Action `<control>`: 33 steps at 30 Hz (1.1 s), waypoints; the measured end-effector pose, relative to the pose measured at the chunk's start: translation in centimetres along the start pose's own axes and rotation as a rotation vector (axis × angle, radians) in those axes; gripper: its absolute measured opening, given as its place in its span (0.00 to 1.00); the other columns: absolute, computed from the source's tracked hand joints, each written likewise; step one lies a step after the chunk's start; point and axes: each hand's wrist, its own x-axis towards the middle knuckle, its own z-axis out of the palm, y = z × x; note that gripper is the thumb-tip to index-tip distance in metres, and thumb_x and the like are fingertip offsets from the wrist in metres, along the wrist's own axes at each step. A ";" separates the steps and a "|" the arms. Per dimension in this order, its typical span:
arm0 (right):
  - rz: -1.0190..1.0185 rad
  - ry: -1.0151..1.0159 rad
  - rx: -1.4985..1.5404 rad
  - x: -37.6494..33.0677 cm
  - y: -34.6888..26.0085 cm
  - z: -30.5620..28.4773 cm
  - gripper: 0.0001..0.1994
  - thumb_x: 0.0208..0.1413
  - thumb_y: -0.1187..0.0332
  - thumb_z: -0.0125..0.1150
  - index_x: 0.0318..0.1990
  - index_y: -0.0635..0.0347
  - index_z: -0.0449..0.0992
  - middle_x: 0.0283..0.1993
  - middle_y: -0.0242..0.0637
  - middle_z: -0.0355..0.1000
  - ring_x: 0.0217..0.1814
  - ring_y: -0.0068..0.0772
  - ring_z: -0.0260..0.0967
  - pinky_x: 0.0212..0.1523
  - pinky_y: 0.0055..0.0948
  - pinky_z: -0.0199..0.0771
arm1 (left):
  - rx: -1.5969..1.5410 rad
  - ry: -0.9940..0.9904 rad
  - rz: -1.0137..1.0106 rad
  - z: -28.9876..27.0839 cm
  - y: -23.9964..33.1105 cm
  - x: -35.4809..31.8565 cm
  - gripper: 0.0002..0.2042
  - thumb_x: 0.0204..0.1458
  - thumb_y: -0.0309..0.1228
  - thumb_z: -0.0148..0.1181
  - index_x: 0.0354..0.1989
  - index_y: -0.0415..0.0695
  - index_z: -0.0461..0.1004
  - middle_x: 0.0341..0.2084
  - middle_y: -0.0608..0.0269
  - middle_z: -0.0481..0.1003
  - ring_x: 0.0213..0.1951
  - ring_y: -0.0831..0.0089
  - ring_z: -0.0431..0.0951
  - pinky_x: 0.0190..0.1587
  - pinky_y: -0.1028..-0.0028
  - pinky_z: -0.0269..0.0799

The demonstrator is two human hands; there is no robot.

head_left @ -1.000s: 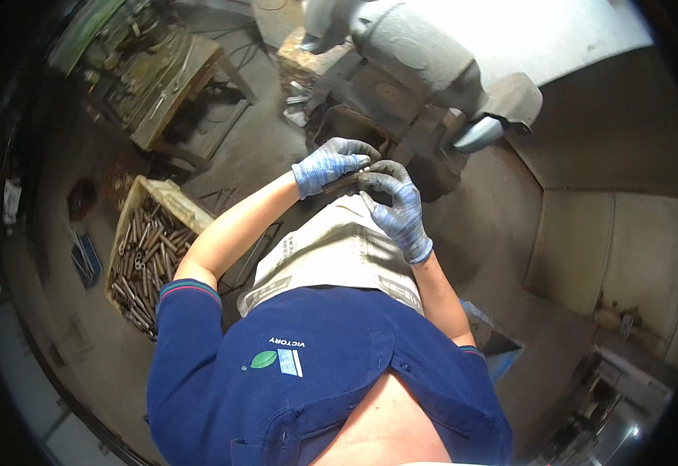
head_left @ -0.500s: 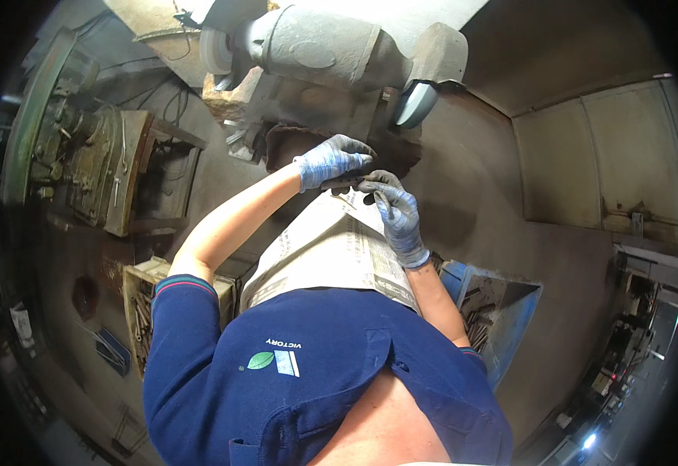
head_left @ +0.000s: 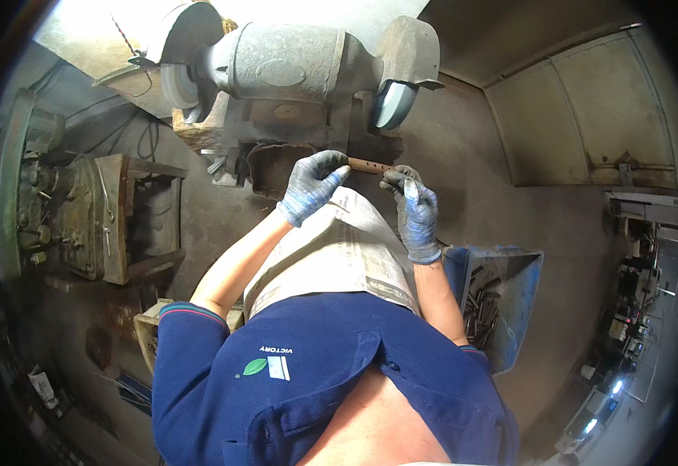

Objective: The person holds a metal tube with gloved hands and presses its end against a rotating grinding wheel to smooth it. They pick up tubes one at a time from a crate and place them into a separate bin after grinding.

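The left forearm (head_left: 244, 264) slants forward and to the right, its gloved left hand (head_left: 313, 186) curled in a pinching grip. The right forearm (head_left: 441, 299) reaches straighter forward, the gloved right hand (head_left: 417, 213) bent inward, near the left.

The left grip (head_left: 312, 186) partly hides the rod (head_left: 368, 165).

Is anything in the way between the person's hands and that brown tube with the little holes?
Nothing visible is in the way, except the gloves being worn. The left hand grips one end of the brown tube, and the right hand holds the other end.
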 end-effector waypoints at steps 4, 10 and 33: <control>0.064 0.061 0.054 0.3 0.7 0.2 0.15 0.60 0.66 0.49 0.40 0.73 0.74 0.47 0.40 0.69 0.47 0.33 0.69 0.49 0.33 0.71 | -0.203 0.048 -0.132 0.5 -0.9 1.3 0.08 0.50 0.23 0.59 0.38 0.33 0.74 0.28 0.64 0.76 0.29 0.84 0.72 0.32 0.81 0.72; -0.388 -0.029 -0.770 1.3 1.2 -0.6 0.18 0.44 0.85 0.59 0.45 0.64 0.75 0.50 0.42 0.68 0.54 0.33 0.65 0.51 0.26 0.68 | -0.382 0.027 -0.222 1.0 -2.3 3.6 0.05 0.52 0.22 0.56 0.36 0.34 0.73 0.27 0.61 0.76 0.28 0.77 0.76 0.33 0.78 0.75; -0.065 0.115 -0.266 6.4 5.0 -6.9 0.11 0.51 0.81 0.56 0.43 0.69 0.75 0.48 0.39 0.71 0.51 0.26 0.68 0.53 0.22 0.67 | -0.432 0.171 -0.326 6.8 -4.4 9.0 0.03 0.51 0.21 0.55 0.32 0.36 0.75 0.24 0.62 0.77 0.25 0.77 0.76 0.28 0.78 0.73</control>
